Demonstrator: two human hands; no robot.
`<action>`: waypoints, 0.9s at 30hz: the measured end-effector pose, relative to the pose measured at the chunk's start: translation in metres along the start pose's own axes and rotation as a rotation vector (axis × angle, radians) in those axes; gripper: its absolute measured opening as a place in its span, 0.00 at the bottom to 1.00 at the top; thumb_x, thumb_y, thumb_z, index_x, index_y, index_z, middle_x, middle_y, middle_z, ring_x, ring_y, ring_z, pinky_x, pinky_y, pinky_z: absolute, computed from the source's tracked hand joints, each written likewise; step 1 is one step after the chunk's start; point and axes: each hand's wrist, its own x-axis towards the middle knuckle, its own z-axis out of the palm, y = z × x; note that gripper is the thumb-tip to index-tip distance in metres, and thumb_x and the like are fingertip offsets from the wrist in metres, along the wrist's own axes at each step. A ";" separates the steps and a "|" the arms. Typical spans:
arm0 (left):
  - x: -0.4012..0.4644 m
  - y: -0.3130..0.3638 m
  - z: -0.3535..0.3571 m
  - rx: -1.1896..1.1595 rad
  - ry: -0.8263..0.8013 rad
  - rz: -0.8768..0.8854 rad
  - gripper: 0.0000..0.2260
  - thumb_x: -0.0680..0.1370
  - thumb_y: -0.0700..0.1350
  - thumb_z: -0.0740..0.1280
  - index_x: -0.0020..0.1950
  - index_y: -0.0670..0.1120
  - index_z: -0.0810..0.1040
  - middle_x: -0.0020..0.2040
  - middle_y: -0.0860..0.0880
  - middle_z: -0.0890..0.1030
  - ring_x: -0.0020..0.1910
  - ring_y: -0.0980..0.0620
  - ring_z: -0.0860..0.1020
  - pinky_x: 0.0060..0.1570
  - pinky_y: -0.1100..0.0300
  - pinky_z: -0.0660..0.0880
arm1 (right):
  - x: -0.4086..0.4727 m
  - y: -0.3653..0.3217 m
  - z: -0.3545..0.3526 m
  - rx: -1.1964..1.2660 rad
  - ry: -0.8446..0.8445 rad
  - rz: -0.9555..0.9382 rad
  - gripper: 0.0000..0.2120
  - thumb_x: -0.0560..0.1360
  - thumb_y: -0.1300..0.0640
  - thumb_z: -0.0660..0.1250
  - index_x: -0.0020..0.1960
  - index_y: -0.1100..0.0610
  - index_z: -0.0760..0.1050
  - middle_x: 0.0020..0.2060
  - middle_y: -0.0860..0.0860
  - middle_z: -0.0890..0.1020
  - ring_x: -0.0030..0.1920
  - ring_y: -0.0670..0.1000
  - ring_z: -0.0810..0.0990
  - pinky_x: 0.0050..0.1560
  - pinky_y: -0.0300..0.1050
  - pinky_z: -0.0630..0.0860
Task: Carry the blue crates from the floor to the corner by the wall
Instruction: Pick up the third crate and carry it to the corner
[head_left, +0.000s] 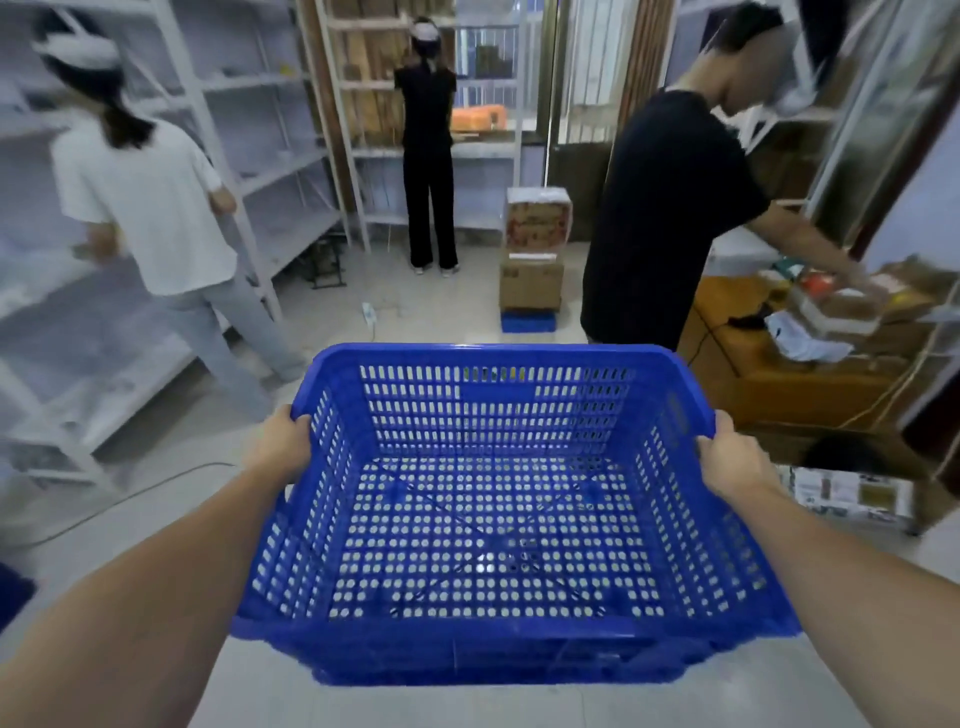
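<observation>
Hands grip a blue crate (498, 499) by its side rims. Left hand (278, 447) clasps one rim, right hand (735, 460) the other.

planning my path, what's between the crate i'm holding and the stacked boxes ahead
In the head view, only bare floor lies between the blue crate and the stacked boxes.

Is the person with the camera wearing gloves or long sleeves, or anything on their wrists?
No gloves: both the left hand and the right hand are bare. No sleeves show either; both forearms are uncovered all the way to the picture's edge. There is no watch, bracelet or ring visible on either wrist or hand.
</observation>
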 end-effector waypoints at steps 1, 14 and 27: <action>0.002 0.008 -0.016 0.004 0.013 0.004 0.14 0.83 0.48 0.57 0.60 0.40 0.75 0.52 0.36 0.80 0.44 0.36 0.79 0.48 0.46 0.76 | 0.002 -0.008 -0.013 0.009 0.012 -0.001 0.19 0.83 0.49 0.55 0.70 0.57 0.62 0.42 0.58 0.77 0.41 0.60 0.76 0.42 0.54 0.75; 0.033 -0.005 -0.151 0.170 0.140 -0.049 0.13 0.82 0.48 0.57 0.42 0.43 0.72 0.44 0.39 0.80 0.37 0.40 0.78 0.40 0.51 0.77 | 0.056 -0.150 -0.091 0.066 -0.044 -0.118 0.26 0.81 0.43 0.62 0.36 0.63 0.80 0.24 0.55 0.82 0.30 0.56 0.83 0.37 0.48 0.80; 0.087 -0.120 -0.238 0.177 0.203 -0.276 0.11 0.82 0.43 0.58 0.45 0.41 0.76 0.41 0.42 0.80 0.37 0.43 0.80 0.37 0.54 0.75 | 0.079 -0.366 -0.027 0.062 -0.151 -0.343 0.14 0.79 0.52 0.66 0.45 0.63 0.80 0.43 0.62 0.83 0.46 0.62 0.83 0.46 0.54 0.79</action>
